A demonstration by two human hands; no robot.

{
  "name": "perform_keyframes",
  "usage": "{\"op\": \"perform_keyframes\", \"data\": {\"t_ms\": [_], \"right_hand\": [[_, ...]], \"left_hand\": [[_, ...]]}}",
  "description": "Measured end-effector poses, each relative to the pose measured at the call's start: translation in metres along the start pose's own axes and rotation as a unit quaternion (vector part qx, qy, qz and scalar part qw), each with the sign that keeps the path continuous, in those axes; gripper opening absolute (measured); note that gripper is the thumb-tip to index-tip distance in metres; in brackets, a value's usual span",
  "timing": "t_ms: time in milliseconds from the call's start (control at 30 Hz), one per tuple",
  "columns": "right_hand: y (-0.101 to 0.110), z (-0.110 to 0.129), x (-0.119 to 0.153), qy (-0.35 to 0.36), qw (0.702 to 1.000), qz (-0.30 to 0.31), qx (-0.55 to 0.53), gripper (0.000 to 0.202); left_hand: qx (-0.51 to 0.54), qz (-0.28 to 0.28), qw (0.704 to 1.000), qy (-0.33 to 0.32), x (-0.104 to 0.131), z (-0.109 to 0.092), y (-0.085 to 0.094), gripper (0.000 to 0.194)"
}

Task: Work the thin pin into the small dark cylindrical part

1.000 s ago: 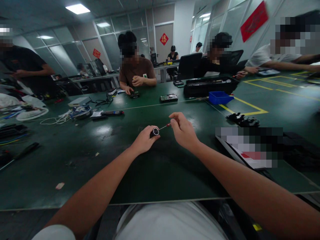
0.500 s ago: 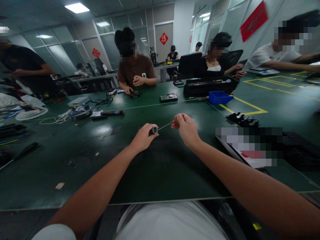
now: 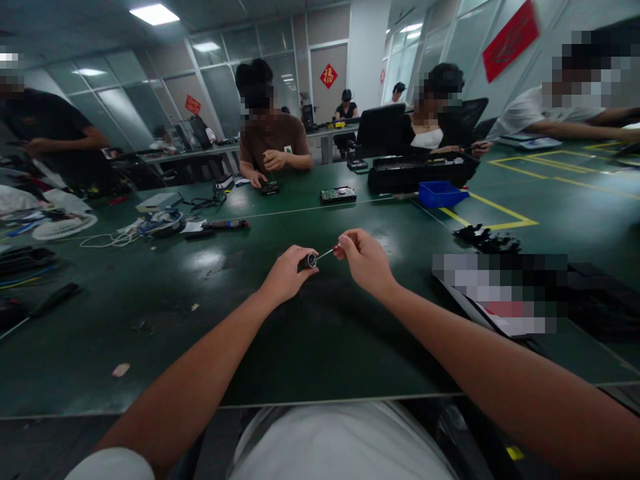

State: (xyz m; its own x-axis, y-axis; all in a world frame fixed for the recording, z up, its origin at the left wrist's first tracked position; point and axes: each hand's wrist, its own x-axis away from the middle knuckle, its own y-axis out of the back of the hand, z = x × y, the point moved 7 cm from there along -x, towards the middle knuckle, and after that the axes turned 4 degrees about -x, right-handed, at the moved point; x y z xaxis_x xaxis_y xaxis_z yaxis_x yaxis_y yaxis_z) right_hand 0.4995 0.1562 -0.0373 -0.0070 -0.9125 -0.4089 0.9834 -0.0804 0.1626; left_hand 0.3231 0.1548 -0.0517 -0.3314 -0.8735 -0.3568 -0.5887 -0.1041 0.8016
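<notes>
Above the green table [image 3: 300, 360], my left hand [image 3: 287, 277] is closed round a small black cylinder [image 3: 311, 261] whose round, silvery-rimmed end shows. My right hand [image 3: 367, 262] pinches the reddish handle of a thin screwdriver [image 3: 327, 253]. Its metal shaft points left and reaches the cylinder's open end; whether the tip is inside or just at the rim cannot be made out.
A blue tray [image 3: 442, 195] and a black casing [image 3: 423, 175] lie beyond my right hand. A circuit-board device [image 3: 339, 195] sits straight ahead. Cables [image 3: 160, 223] and a dark tool [image 3: 225, 225] lie left. Papers [image 3: 500, 300] are at right. Several people sit around.
My right hand has moved slightly left and down toward the cylinder, so less of the shaft shows between my hands. My left hand has stayed nearly still.
</notes>
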Motion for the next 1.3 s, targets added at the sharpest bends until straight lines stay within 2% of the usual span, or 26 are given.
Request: {"op": "perform_keyframes", "data": {"t_ms": [133,333,567,800,933,1033,1133,1233,1300], "right_hand": [[0.004,0.000,-0.001,0.017,0.999,-0.014,0.035,0.022],[0.016,0.017,0.002,0.070,0.994,-0.054,0.065,0.020],[0.009,0.026,0.007,0.095,0.990,-0.010,0.102,0.019],[0.011,0.023,0.003,0.089,0.983,-0.025,0.156,0.018],[0.013,0.023,0.002,0.087,0.983,-0.036,0.160,0.019],[0.014,0.024,0.002,0.085,0.983,-0.038,0.156,0.019],[0.014,0.025,0.003,0.086,0.984,-0.033,0.152,0.019],[0.014,0.025,0.003,0.088,0.985,-0.030,0.145,0.020],[0.013,0.025,0.003,0.088,0.985,-0.028,0.144,0.020]], "left_hand": [[-0.001,0.010,1.000,0.008,0.000,0.002,-0.002,0.031],[0.002,0.026,1.000,0.005,0.001,0.005,-0.006,0.032],[-0.003,0.040,0.999,0.014,0.001,0.005,-0.008,0.030],[0.006,0.047,0.999,0.006,0.002,0.008,-0.011,0.035],[0.014,0.038,0.999,0.033,0.000,0.013,-0.008,0.032],[0.043,0.008,0.997,0.065,-0.002,0.018,-0.001,0.028],[0.121,-0.017,0.987,0.106,-0.003,0.027,0.004,0.033],[0.212,-0.010,0.966,0.146,-0.002,0.033,0.003,0.034],[0.206,-0.004,0.968,0.144,-0.002,0.031,0.005,0.029]]}}
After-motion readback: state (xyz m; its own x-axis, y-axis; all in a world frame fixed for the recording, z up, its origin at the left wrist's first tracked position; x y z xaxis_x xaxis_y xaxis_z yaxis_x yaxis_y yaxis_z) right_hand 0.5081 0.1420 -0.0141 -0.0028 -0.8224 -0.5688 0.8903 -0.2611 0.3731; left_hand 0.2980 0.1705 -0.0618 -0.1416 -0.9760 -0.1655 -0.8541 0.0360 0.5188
